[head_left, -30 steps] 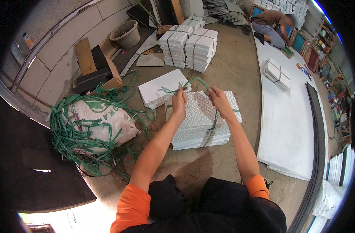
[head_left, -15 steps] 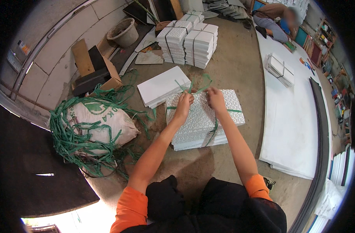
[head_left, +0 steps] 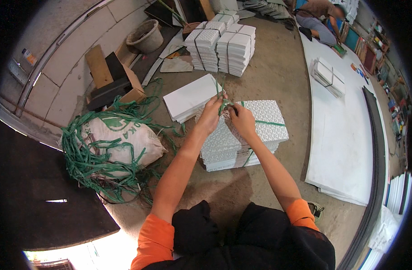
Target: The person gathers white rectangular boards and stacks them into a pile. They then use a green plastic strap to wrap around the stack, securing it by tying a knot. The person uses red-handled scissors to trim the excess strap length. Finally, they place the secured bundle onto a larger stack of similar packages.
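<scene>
A stack of white textured panels [head_left: 264, 114] lies on the floor in front of me, with green plastic strapping [head_left: 270, 122] running across its top and down its near side. Above the stack's far left part, my left hand [head_left: 211, 112] is closed on the strapping, whose loose ends stick up past the fingers. Close beside it, my right hand [head_left: 242, 118] pinches the same strapping. The fingertips of both hands almost meet, and the spot where the strands cross is partly hidden by them.
Smooth white panels [head_left: 188, 99] lie beyond the stack. Tied bundles [head_left: 235, 49] stand farther back. At left is a sack [head_left: 120, 148] draped with green strands [head_left: 80, 157]. A long white sheet pile [head_left: 336, 148] lies right, where another person [head_left: 316, 20] crouches at its far end.
My hands have drawn closer together, the right moving left and slightly down. The wide green loop between them has shrunk. The other person's arm now reaches down.
</scene>
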`<state>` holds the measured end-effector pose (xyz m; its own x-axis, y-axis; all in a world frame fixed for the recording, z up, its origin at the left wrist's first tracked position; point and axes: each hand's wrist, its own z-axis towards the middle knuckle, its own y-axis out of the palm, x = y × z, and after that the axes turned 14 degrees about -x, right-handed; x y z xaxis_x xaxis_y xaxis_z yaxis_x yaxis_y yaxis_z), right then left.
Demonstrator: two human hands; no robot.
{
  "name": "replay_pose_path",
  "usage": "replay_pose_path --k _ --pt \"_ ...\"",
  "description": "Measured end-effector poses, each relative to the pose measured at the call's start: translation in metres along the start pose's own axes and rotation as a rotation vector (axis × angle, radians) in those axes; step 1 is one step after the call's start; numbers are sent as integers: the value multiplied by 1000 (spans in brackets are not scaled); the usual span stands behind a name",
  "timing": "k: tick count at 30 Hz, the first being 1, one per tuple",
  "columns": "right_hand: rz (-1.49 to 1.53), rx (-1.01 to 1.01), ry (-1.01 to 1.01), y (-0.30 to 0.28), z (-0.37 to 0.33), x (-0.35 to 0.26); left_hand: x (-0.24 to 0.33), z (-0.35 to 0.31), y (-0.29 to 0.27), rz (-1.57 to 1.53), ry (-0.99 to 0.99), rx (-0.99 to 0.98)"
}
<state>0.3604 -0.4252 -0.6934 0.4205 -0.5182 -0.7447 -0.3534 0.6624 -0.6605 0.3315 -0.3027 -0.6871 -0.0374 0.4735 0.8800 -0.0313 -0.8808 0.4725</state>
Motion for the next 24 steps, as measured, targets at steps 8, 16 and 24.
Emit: replay_pose_path --k 8,16,24 --pt "25 -239 -237 -1 4 -1 11 -2 3 83 -160 -93" --pt "212 -212 -213 2 12 10 13 -1 -5 207 -110 -179" --pt "373 -230 -111 -6 8 0 27 -16 -16 1327 229 -189"
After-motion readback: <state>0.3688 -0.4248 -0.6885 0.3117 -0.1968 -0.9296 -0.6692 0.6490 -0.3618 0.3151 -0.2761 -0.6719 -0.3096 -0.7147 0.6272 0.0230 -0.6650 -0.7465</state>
